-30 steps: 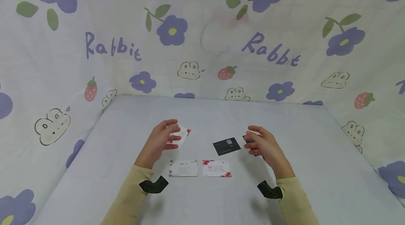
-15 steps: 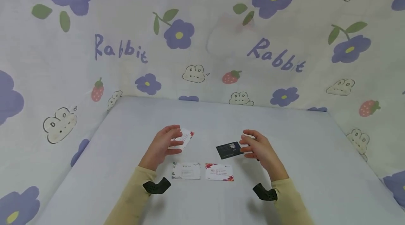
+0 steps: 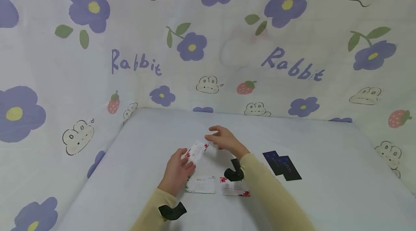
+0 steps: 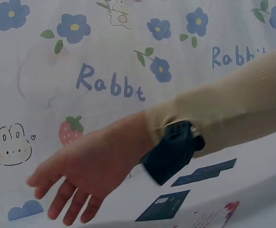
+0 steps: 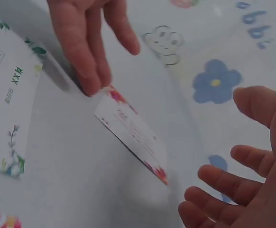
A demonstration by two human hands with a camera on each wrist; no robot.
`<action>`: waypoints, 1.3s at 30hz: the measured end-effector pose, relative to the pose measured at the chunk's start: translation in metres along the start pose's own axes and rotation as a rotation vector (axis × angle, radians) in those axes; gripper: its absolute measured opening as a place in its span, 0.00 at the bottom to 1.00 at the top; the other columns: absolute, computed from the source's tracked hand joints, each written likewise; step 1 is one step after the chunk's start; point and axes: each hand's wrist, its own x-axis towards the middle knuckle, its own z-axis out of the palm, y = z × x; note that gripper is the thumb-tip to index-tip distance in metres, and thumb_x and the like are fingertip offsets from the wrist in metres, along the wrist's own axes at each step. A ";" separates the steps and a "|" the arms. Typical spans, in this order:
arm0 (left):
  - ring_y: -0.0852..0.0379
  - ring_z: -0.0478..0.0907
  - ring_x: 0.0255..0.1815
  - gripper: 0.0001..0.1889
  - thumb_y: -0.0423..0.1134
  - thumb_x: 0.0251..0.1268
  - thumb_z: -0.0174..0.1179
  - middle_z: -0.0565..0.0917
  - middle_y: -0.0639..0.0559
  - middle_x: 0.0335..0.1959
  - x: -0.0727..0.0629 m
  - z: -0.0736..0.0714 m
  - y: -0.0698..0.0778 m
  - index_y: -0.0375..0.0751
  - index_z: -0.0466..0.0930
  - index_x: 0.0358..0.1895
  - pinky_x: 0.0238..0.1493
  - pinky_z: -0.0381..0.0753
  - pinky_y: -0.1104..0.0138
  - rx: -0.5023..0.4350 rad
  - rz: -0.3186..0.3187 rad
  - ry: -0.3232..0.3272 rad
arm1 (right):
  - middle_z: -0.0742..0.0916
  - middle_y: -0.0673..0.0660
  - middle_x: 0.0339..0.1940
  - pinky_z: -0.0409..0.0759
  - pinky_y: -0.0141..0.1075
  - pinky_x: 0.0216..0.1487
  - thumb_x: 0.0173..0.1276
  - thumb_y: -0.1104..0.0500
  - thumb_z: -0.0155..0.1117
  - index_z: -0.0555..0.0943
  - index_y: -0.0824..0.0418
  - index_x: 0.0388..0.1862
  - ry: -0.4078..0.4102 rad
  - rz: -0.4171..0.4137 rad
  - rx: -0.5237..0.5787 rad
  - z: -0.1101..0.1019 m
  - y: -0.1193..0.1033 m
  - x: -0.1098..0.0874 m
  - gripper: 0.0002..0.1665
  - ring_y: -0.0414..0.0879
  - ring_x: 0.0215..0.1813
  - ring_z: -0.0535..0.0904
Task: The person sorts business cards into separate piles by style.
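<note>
A white card with red flowers point(image 3: 197, 151) lies slantwise on the white table. My left hand point(image 3: 175, 173) is at its near end, with its fingers fairly straight. Seen from the right wrist, those fingertips point(image 5: 94, 83) meet or nearly meet the card's corner; I cannot tell which. Past the far end of this card, my right hand point(image 3: 225, 140) hovers with spread, relaxed fingers and holds nothing. Closer to me lie a white card with green leaves point(image 3: 200, 184) and a second red-flowered card point(image 3: 234, 187), partly covered by the right wrist strap.
Two overlapping dark cards point(image 3: 282, 166) lie right of my right forearm. Another dark card with a code square point(image 4: 164, 206) shows in the left wrist view; the right arm hides it from the head. A patterned cloth wall point(image 3: 227, 61) stands behind the table.
My right hand has swung left from over the dark cards to the slanted card, uncovering the overlapping pair. My left hand has drawn back toward me, showing more of that card. The head view has shifted.
</note>
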 end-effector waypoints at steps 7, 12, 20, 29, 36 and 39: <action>0.34 0.46 0.83 0.37 0.46 0.79 0.46 0.41 0.29 0.82 -0.001 0.004 -0.001 0.39 0.42 0.82 0.82 0.53 0.48 -0.172 0.012 0.081 | 0.80 0.62 0.70 0.77 0.54 0.68 0.72 0.37 0.60 0.71 0.55 0.74 -0.014 -0.021 -0.139 0.035 -0.014 0.025 0.39 0.56 0.66 0.79; 0.35 0.44 0.84 0.38 0.46 0.78 0.47 0.41 0.27 0.82 0.002 0.007 0.002 0.39 0.40 0.83 0.84 0.49 0.49 -0.192 0.035 0.095 | 0.79 0.63 0.70 0.80 0.51 0.63 0.73 0.34 0.58 0.70 0.54 0.75 -0.028 -0.014 -0.118 0.040 -0.017 0.027 0.40 0.56 0.66 0.78; 0.35 0.50 0.83 0.36 0.45 0.77 0.47 0.50 0.28 0.81 0.007 0.001 0.008 0.41 0.47 0.82 0.83 0.51 0.50 -0.139 0.013 0.115 | 0.79 0.63 0.70 0.82 0.45 0.56 0.74 0.31 0.53 0.67 0.55 0.77 -0.035 0.038 -0.069 0.039 -0.013 0.026 0.43 0.54 0.58 0.79; 0.34 0.50 0.83 0.37 0.45 0.77 0.48 0.49 0.29 0.82 0.011 -0.007 0.011 0.41 0.46 0.82 0.84 0.49 0.49 -0.095 -0.012 0.096 | 0.82 0.64 0.63 0.80 0.47 0.56 0.73 0.28 0.51 0.67 0.58 0.76 0.038 0.112 0.001 0.039 -0.012 0.027 0.47 0.53 0.49 0.81; 0.33 0.52 0.82 0.36 0.45 0.77 0.48 0.50 0.28 0.81 0.009 -0.005 0.016 0.42 0.48 0.82 0.84 0.49 0.48 -0.065 -0.028 0.088 | 0.83 0.63 0.61 0.79 0.50 0.61 0.73 0.26 0.48 0.66 0.57 0.77 0.038 0.104 -0.086 0.040 -0.016 0.027 0.47 0.55 0.56 0.80; 0.33 0.53 0.82 0.35 0.45 0.76 0.49 0.51 0.28 0.81 0.012 -0.008 0.018 0.43 0.50 0.82 0.84 0.50 0.48 -0.062 -0.033 0.088 | 0.84 0.63 0.48 0.81 0.48 0.53 0.73 0.26 0.47 0.66 0.59 0.77 -0.004 0.101 -0.042 0.039 -0.018 0.029 0.48 0.53 0.43 0.79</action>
